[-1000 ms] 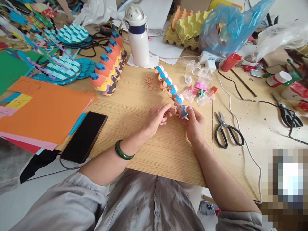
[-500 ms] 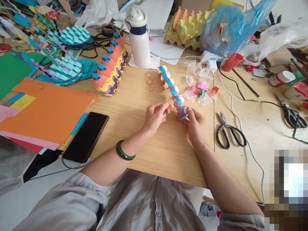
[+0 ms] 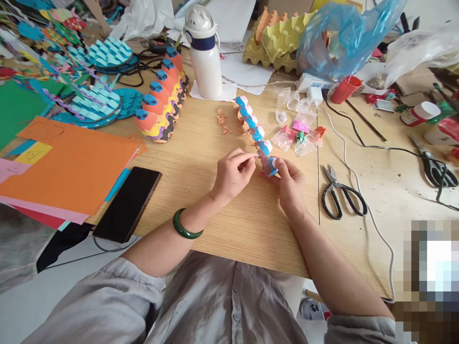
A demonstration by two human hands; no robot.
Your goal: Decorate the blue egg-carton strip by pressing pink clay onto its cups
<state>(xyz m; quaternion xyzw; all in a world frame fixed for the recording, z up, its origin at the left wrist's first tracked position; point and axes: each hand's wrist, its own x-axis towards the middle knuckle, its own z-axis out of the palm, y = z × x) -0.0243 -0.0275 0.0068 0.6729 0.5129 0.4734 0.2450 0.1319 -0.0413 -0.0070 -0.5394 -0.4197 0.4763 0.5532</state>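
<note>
A narrow strip of egg carton [image 3: 255, 130], covered in blue, pink and mauve, runs away from me across the wooden table. Its near end is pinched between the thumb and fingers of my right hand [image 3: 291, 184]. My left hand [image 3: 234, 173] has its thumb and forefinger pressed together at the strip's left side, by the mauve patch; whatever sits in that pinch is too small to name. Brown crumbs [image 3: 222, 120] lie left of the strip. Small clear bags with coloured clay [image 3: 300, 137] lie to its right.
Scissors [image 3: 337, 191] and a white cable [image 3: 346, 148] lie to the right. Leftward are a phone [image 3: 127, 204], orange paper [image 3: 77, 167] and a painted egg-carton piece [image 3: 163, 102]. A white bottle [image 3: 205, 62], yellow egg trays [image 3: 283, 40] and a blue plastic bag [image 3: 344, 40] stand behind.
My left hand has moved slightly right, its fingertips now against the strip's side. My right hand keeps its hold, with the strip's near end turned a little.
</note>
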